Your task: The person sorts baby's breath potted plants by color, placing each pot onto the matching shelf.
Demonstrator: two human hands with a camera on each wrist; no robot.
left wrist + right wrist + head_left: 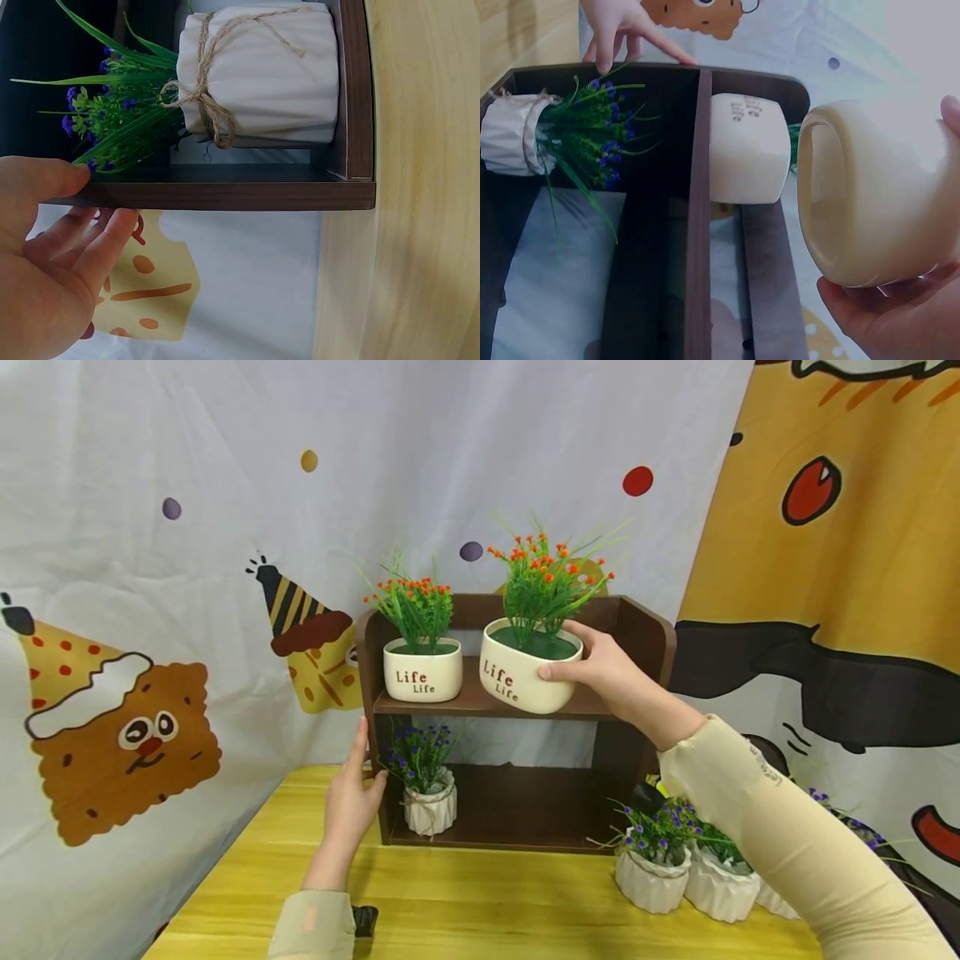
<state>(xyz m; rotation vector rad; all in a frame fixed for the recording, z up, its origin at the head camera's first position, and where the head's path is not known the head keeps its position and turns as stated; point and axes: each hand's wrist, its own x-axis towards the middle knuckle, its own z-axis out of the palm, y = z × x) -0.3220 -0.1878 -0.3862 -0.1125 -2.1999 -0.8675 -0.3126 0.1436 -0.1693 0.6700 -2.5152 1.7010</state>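
Head: gripping tilted "Life" pot (517, 675) in right hand (611, 677), holding it near the upper front edge of the shelf unit (513, 806), right of matching pot (423, 683) at upper left corner. Seeing orange flowers (549, 560) and white pots (652, 881) on desk's (450, 910) right side only here. Holding hands well apart.
Left wrist: resting left hand (56, 277) on left panel (225, 196), thumb at front edge, extended fingers outside; showing twine knot (202, 96) clearly.
Right wrist: exposing recessed underside (829, 195), unseen elsewhere.
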